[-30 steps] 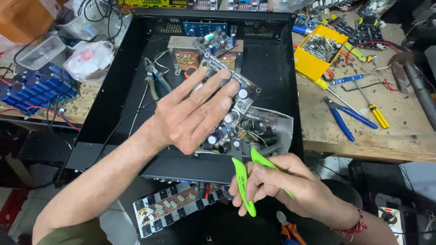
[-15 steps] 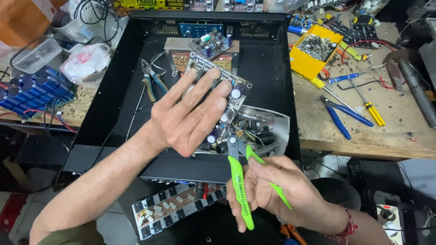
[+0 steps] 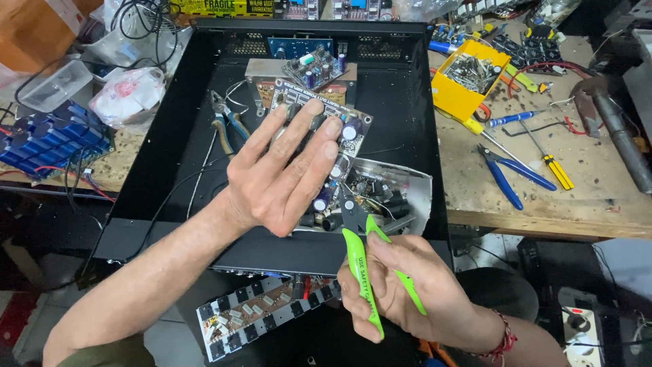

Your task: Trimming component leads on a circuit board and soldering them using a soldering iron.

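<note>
— Item one, the biggest thing?

— The black metal chassis [image 3: 183, 136], open-topped, is lying under and all around my left hand [image 3: 282, 173]; the wooden bench [image 3: 598, 197] is stretching off to the right of both hands.

— Item two?

— The circuit board [image 3: 353, 126] with its capacitors is sitting inside the chassis, tilted, directly beneath my left hand. That hand is spread flat, fingers open and extended, pressing on the board rather than gripping it.

— Item three?

— A bent sheet of grey metal [image 3: 414, 187] is lying just right of my left palm, with dark components piled on it.

— Item four?

— A yellow parts tray [image 3: 468, 102] of metal bits is resting on the bench, well beyond my right hand [image 3: 407, 292], up and to the right.

— Item five?

— The green-handled cutters [image 3: 360, 258]. My right hand is clenching around both handles, below the chassis edge, and the dark tips are pointing up at the components just beside my left palm. I cannot tell whether the tips are touching anything.

— Smaller entries?

— Blue-handled pliers [image 3: 509, 178] are lying on the bench, right of both hands; another pair of pliers [image 3: 224, 122] is lying inside the chassis, just left of my left fingers.
</note>
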